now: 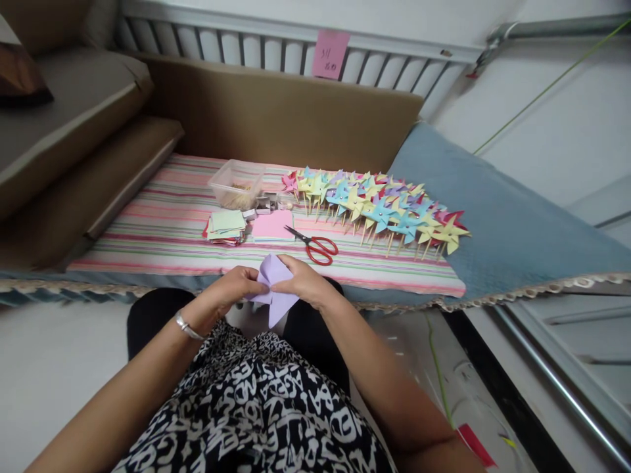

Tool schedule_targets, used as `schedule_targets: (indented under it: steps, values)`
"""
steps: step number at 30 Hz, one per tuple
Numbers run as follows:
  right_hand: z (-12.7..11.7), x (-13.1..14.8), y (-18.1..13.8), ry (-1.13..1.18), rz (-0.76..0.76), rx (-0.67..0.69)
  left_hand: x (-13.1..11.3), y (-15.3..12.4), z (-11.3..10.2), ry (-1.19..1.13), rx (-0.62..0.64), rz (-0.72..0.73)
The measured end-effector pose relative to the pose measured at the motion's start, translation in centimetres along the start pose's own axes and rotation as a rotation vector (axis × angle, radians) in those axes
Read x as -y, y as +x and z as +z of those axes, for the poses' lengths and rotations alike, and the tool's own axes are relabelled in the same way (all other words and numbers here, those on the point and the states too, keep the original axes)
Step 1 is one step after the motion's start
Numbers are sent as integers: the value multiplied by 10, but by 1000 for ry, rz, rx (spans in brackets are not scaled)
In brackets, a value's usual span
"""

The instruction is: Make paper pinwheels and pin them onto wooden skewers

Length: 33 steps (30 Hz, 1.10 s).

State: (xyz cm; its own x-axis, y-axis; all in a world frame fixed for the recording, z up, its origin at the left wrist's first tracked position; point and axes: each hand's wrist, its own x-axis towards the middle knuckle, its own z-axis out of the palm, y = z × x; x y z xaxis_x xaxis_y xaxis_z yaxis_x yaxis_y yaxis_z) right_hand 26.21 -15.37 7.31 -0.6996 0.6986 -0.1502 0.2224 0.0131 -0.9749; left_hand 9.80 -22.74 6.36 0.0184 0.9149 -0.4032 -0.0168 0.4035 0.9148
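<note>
A purple paper pinwheel (282,306) with partly folded blades is held up over my lap, near the front edge of the striped cloth. My left hand (242,284) pinches it from the left, thumb pressed toward its middle. From the right, my right hand (302,281) grips it with the thumb close to the same spot. Both hands are closed on the paper, and some fingers are hidden behind it. Just beyond my right hand lie red-handled scissors (320,249), blades pointing left. A stack of pink paper squares (273,225) sits behind the pinwheel.
Left of the pink stack is a pile of green and other coloured paper (225,225). A clear plastic box (235,184) with thin sticks stands behind, beside small containers (269,202). Several finished pinwheels on sticks (379,210) cover the right side. A cardboard panel (280,118) leans behind.
</note>
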Motion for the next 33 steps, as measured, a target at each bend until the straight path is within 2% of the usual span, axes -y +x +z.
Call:
schedule_targets:
  steps: [5,10,15,20,24,28,31,33]
  values:
    - [-2,-10,6,119,-2,-106,-1,1,-2,-207,-11,24]
    - [5,-19,18,290,-29,-259,14,6,4,-445,-29,101]
    - [17,-28,25,349,-74,-404,23,19,19,-599,-154,165]
    - [25,-35,30,338,-62,-450,25,26,23,-649,-261,161]
    - [28,-37,33,327,-59,-411,23,27,19,-636,-330,172]
    - [21,-38,21,190,-105,-396,17,25,9,-602,-392,127]
    - [14,-38,1,-80,-303,-437,15,23,0,-597,-442,104]
    - [12,-38,-12,-288,-445,-410,14,21,-3,-594,-450,101]
